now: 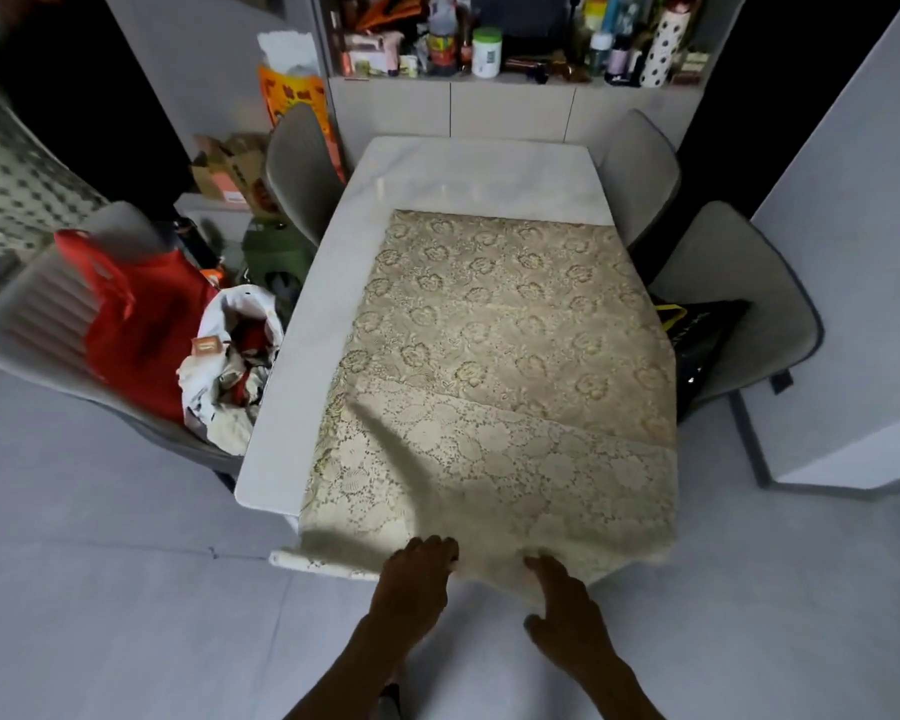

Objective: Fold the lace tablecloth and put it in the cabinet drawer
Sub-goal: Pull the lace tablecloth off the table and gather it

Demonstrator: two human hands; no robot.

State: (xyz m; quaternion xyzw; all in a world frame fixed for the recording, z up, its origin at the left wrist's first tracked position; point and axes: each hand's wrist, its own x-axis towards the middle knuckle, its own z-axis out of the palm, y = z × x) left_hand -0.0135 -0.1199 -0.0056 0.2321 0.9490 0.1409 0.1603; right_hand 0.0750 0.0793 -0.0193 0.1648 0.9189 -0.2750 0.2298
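Note:
A cream lace tablecloth [505, 345] with a flower pattern lies across the near two thirds of a white table [468, 168]. Its near part is a doubled layer that hangs over the table's front edge. My left hand [417, 579] grips that near hem with curled fingers. My right hand [567, 610] rests on the hanging edge a little to the right, fingers together and thumb out. Whether the right hand pinches the cloth cannot be made out. A grey cabinet [510, 109] with flat fronts stands behind the table.
Grey chairs stand at both sides: the left one [37, 314] carries a red bag [141, 324] and a white bundle [235, 350], the right one [749, 304] a black bag [702, 335]. Bottles and jars [484, 49] crowd the cabinet top. A white block [848, 283] stands right.

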